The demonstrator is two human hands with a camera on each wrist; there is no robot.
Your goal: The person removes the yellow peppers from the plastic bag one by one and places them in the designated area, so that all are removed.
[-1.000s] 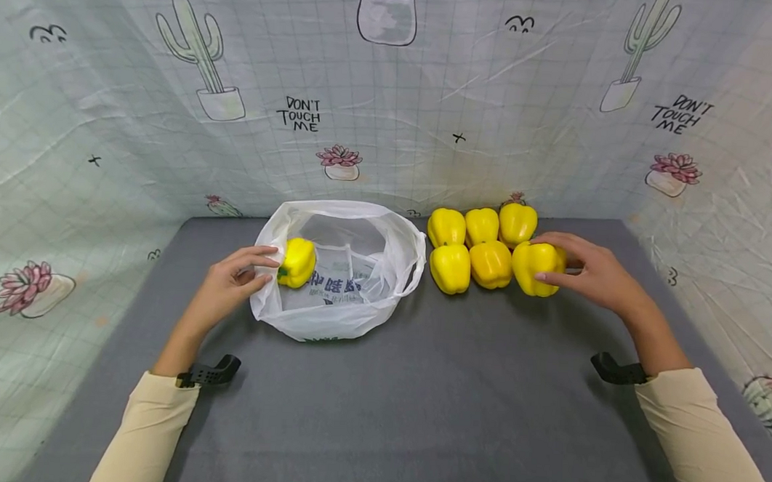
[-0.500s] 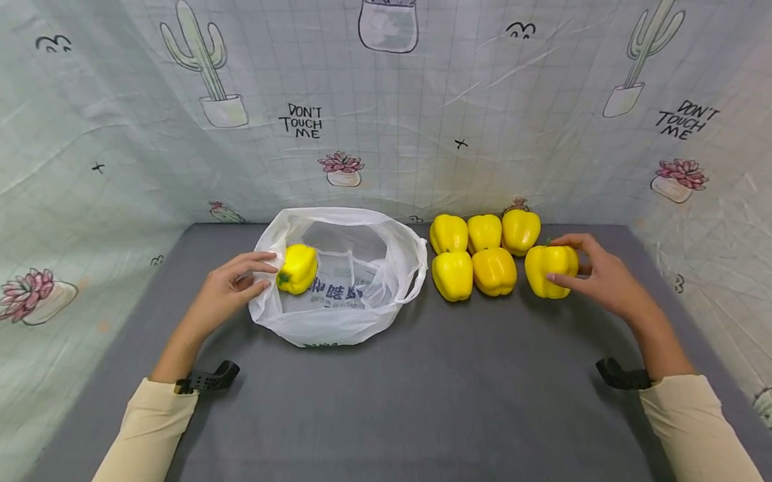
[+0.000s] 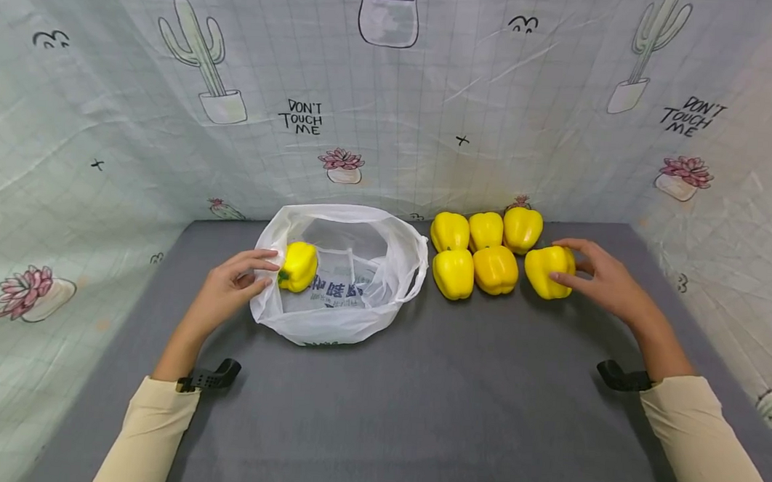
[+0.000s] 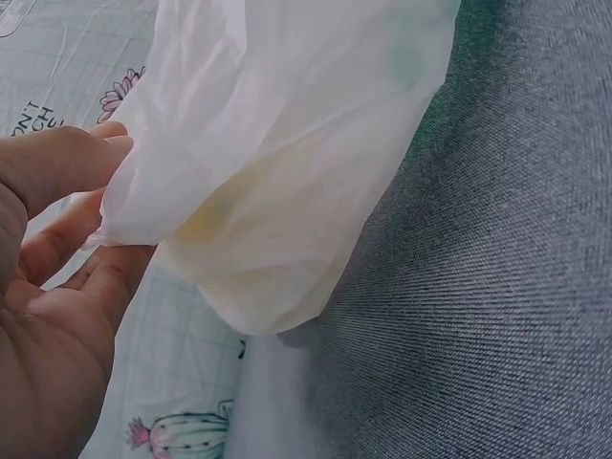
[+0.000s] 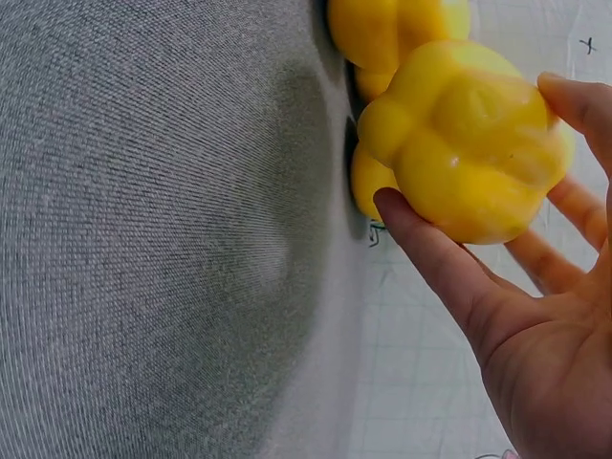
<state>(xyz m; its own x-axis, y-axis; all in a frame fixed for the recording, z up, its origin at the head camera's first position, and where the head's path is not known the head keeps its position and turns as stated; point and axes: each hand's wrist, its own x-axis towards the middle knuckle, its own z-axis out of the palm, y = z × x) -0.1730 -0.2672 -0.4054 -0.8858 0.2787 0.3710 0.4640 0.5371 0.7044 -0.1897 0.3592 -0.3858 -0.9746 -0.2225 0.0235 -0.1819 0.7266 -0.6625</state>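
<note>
My left hand (image 3: 229,285) pinches the left rim of a white plastic bag (image 3: 335,329) that lies with its mouth spread open. Inside, against that left wall, rests one yellow bell pepper (image 3: 301,267) with its green stem end toward the hand. In the left wrist view, thumb and fingers lie on either side of the thin plastic (image 4: 277,143). On the other side, my right hand (image 3: 596,277) grips a yellow bell pepper (image 3: 547,271) between thumb and fingers. Its lobed bottom (image 5: 469,143) faces the right wrist camera, tilted close over the table.
Several more yellow bell peppers (image 3: 453,273) stand in two short rows right of the bag, beside the held one. A grey cloth-covered table (image 3: 417,403) extends toward me. Behind it hangs a printed curtain (image 3: 405,125).
My right hand has shifted the gripped bell pepper a little to the right, away from its neighbour, and it now leans. The left hand stays at the bag's rim.
</note>
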